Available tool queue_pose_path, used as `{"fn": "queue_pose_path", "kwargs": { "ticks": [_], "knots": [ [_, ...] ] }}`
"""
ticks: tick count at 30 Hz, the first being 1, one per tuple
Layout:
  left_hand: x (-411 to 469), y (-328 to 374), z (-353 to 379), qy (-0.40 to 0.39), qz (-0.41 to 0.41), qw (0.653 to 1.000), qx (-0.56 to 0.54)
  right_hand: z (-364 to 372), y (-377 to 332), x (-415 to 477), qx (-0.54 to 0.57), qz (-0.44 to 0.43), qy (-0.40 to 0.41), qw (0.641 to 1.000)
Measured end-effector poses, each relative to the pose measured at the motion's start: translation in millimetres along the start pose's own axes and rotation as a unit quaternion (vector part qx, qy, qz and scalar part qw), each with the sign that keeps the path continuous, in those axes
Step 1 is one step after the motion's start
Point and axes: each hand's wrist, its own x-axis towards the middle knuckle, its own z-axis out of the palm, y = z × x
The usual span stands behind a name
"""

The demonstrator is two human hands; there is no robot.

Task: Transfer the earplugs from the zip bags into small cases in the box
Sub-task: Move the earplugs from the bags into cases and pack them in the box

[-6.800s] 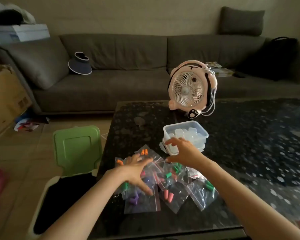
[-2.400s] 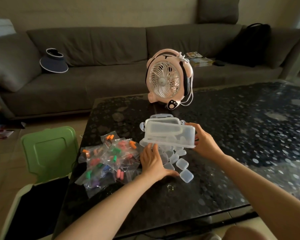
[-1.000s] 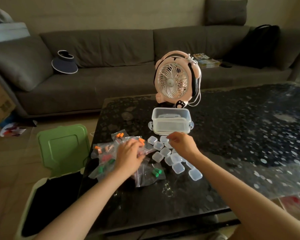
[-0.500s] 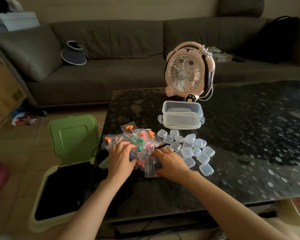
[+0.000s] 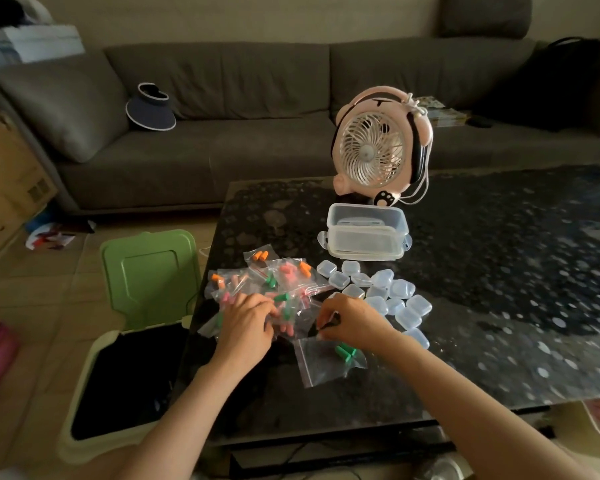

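Pinching its edge, the right hand [image 5: 354, 322] has pulled a clear zip bag of green earplugs [image 5: 323, 367] off the pile [image 5: 284, 275] the left hand [image 5: 248, 322] grips; opening should follow.

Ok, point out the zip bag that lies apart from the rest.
The bag holding green earplugs, nearest the front edge of the table, its top pinched by the right hand. The other bags overlap in one heap under the left hand.

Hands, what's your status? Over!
Left hand resting on pile of clear zip bags. Right hand pinching clear zip bag of green earplugs. Small clear plastic cases loose nearby, unblocked.
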Motion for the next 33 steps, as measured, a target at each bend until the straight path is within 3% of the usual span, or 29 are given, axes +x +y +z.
{"fn": "queue_pose_path", "kwargs": {
  "ticks": [3, 7, 11, 13, 15, 17, 20, 26, 33],
  "knots": [
    [-2.5, 4.4, -3.7, 0.02, -0.015, 0.999, -0.029, 8.7, -2.8, -3.4, -0.081, -0.013, -0.073, 0.994],
    [0.8, 18.1, -5.9, 0.029, -0.038, 0.986, -0.162, 9.4, -3.2, -5.7, -0.092, -0.006, -0.073, 0.993],
    [1.0, 41.4, -15.0, -0.032, -0.1, 0.934, -0.341, -9.5, 0.3, -6.8, 0.092, 0.034, -0.029, 0.995],
    [0.8, 47.6, -18.2, -0.067, -0.14, 0.898, -0.412, -19.9, -2.8, -12.0, 0.235, 0.041, -0.007, 0.971],
    [-0.4, 50.1, -21.4, -0.054, -0.167, 0.873, -0.456, -24.6, -7.9, -18.6, 0.345, 0.045, -0.009, 0.937],
    [-1.0, 50.7, -23.8, -0.03, -0.182, 0.858, -0.48, -23.6, -11.7, -22.0, 0.386, 0.048, -0.016, 0.921],
    [0.9, 49.5, -25.4, -0.03, -0.194, 0.843, -0.5, -21.7, -17.4, -21.5, 0.359, 0.032, -0.032, 0.932],
    [6.3, 51.3, -24.1, -0.053, -0.195, 0.848, -0.491, -26.3, -19.5, -10.9, 0.361, 0.002, 0.047, 0.931],
    [10.3, 48.8, -27.8, -0.021, -0.238, 0.855, -0.46, -29.0, -21.0, 0.2, 0.389, 0.007, 0.034, 0.921]
  ]
}}
